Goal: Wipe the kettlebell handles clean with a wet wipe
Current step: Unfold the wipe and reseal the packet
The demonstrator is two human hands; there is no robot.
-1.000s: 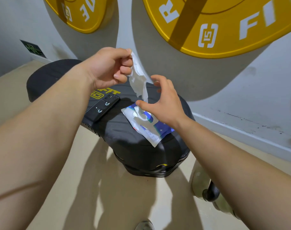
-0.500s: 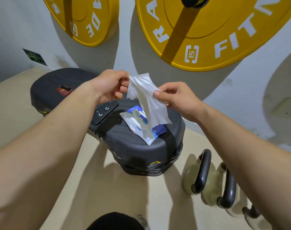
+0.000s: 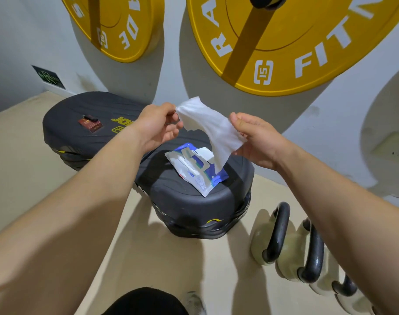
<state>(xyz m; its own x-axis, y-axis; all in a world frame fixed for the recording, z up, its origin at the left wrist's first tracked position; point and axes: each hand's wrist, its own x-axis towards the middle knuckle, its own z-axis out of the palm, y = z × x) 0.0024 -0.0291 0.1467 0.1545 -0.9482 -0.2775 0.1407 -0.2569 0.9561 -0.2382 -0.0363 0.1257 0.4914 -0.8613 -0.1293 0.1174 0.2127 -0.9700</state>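
Note:
A white wet wipe (image 3: 213,128) is stretched between my two hands above a black padded block. My left hand (image 3: 158,127) pinches its upper left corner and my right hand (image 3: 256,137) pinches its right edge. Under the wipe lies the blue and white wipe pack (image 3: 197,168) with its flap lifted. On the floor at the lower right stand pale kettlebells with black handles: the nearest handle (image 3: 278,230), a second one (image 3: 313,253) and a third one (image 3: 345,287), partly hidden by my right forearm.
The black padded block (image 3: 194,208) stands against the wall, with a second black pad (image 3: 80,133) behind it carrying a small red box (image 3: 91,125). Two yellow weight plates (image 3: 285,42) hang on the wall. My knee (image 3: 146,302) and shoe (image 3: 195,303) are at the bottom edge.
The wipe came fully out of the pack and now spreads wider between both hands. My right hand left the pack and took the wipe's edge. The view tilted down, showing more kettlebells.

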